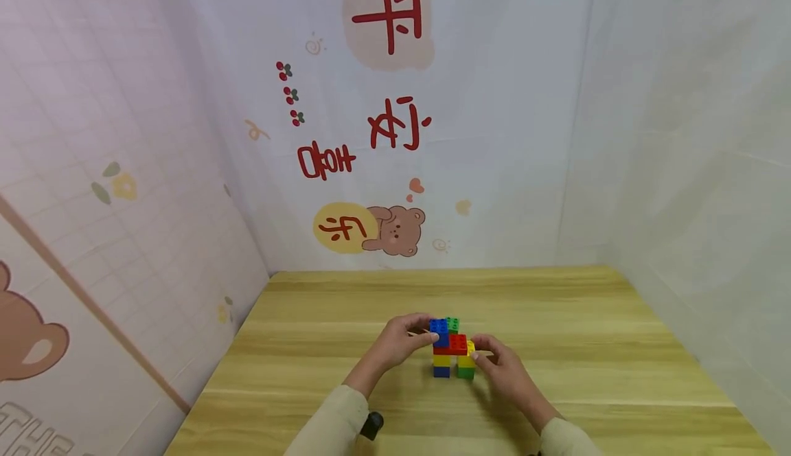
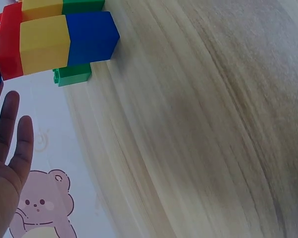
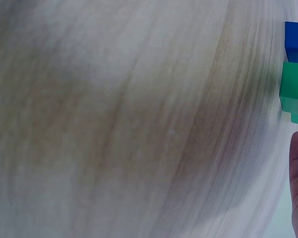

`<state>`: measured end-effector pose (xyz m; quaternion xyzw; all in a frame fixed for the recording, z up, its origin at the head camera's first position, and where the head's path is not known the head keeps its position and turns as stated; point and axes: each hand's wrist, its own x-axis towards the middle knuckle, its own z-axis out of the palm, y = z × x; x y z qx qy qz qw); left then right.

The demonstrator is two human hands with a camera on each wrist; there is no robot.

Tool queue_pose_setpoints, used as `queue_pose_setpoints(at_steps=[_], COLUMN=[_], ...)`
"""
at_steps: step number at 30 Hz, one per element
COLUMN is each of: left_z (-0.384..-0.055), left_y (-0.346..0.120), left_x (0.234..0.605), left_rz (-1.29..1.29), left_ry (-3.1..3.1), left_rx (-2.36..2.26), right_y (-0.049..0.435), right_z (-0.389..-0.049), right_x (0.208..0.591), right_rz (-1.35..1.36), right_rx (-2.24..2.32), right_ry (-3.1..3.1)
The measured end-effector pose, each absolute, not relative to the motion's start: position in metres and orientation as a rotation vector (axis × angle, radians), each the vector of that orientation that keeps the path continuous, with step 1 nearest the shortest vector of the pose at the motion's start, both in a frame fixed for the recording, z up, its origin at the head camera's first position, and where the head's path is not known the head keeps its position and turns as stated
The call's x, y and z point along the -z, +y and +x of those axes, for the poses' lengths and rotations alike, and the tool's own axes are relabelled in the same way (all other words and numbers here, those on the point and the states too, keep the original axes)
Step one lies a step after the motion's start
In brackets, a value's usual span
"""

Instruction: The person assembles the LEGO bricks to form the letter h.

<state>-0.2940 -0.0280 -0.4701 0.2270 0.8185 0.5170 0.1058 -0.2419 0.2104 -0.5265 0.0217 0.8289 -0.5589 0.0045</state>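
Observation:
In the head view, my left hand [image 1: 398, 339] pinches a blue building block [image 1: 439, 333] between thumb and fingers. That block sits at the left end of a red block [image 1: 458, 344], which spans two columns. The left column has a yellow block [image 1: 441, 360] over a lower blue block [image 1: 441, 371]. On the right, another yellow block [image 1: 470, 349] stands on a green block [image 1: 466, 373], and my right hand [image 1: 503, 371] holds its sides. The right wrist view shows only part of the hand and the lower blocks; the grip is out of frame.
A second green block [image 2: 73, 74] lies on the table just behind the columns. The wooden table [image 1: 296, 346] is bounded by patterned cloth at the back [image 1: 513, 167] and sides. A black device [image 1: 372, 426] is by my left sleeve.

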Motion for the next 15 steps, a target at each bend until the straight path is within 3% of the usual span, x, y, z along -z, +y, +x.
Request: queue_pose_setpoints(at_steps=[15], left_z=[-0.2925], left_y=[-0.0281], left_x=[0.4713], left_rz=[0.625], left_ry=[2.396], left_rx=[-1.526], right_y=[0.2101], right_z=[-0.2396], right_x=[0.5247], right_rz=[0.058], right_rx=[1.744], right_ry=[2.615])
